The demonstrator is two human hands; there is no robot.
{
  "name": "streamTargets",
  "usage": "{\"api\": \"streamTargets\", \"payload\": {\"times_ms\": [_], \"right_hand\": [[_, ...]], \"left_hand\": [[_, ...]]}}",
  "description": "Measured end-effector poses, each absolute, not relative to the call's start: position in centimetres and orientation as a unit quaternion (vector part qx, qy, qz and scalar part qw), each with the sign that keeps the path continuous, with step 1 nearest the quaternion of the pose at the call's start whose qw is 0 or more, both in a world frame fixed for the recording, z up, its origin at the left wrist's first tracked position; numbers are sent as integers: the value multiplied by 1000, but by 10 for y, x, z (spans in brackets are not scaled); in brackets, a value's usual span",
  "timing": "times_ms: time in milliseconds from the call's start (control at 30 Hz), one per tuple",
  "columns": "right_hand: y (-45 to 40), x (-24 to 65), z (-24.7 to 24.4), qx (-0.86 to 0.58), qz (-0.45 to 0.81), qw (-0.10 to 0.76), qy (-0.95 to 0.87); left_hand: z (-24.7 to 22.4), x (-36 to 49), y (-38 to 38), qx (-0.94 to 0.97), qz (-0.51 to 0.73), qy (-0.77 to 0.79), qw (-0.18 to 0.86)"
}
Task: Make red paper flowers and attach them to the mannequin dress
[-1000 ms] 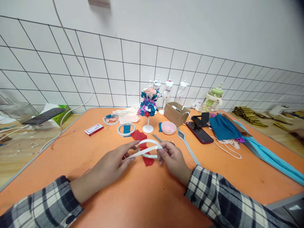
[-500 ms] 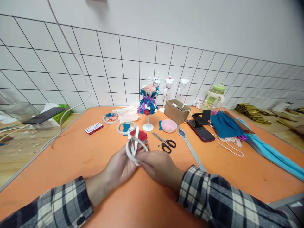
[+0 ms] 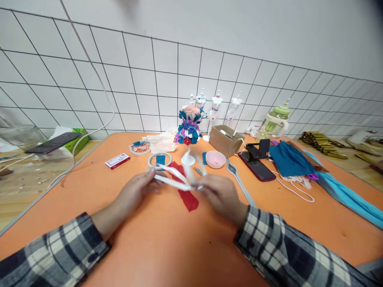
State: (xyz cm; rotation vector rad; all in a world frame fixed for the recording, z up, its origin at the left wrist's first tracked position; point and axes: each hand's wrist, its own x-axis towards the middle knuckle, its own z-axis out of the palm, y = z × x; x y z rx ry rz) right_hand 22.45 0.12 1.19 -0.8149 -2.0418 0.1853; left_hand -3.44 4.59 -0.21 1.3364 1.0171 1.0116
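Observation:
A white strip (image 3: 175, 183) is stretched between my two hands, blurred by motion. My left hand (image 3: 139, 185) pinches its left end. My right hand (image 3: 220, 193) grips its other end together with a whitish tape ring (image 3: 202, 163), also smeared. Below the strip lies a red cloth piece (image 3: 188, 200) on the orange table mat. Another ring (image 3: 160, 161) rests flat behind my left hand, with blue fabric at its middle. The scissors (image 3: 197, 171) are mostly hidden behind my right hand.
Behind stand a doll form in ruffled fabric (image 3: 189, 125), white mannequins (image 3: 216, 104) and a cardboard box (image 3: 226, 140). A pink bowl (image 3: 216, 159), phone (image 3: 257, 166), zipper (image 3: 239, 181) and blue cloth (image 3: 290, 158) lie right; a small red-and-white box (image 3: 117, 161) lies left.
My hands have moved apart, drawing the white strip out between them. The red cloth, earlier by my left hand, now lies on the mat. The view has shifted slightly.

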Motion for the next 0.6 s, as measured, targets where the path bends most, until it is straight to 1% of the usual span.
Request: {"api": "streamTargets", "payload": {"times_ms": [67,100,167,233,333,433,533,567,600], "right_hand": [[22,241,27,-411,4,542,-733],[36,251,34,-446,-45,576,-683],[67,272,44,-497,-118,610,-606],[100,295,49,-538,-161,616,-553],[141,326,48,-594,-231,569,-519],[168,349,39,-653,-268,470,-529],[181,366,30,-698,-225,356,-579],[184,370,28,-702,-194,329,-601],[185,374,27,-704,-163,320,-613]], "left_hand": [[-5,-55,70,598,460,493,434],[-6,-61,79,590,476,512,403],[-8,-68,92,580,486,557,341],[-9,-65,97,598,468,582,291],[-12,-60,98,664,419,582,210],[-16,-62,101,692,385,587,168],[-19,-67,104,706,361,587,163],[-19,-68,105,710,353,587,163],[-19,-69,106,712,346,588,164]]}}
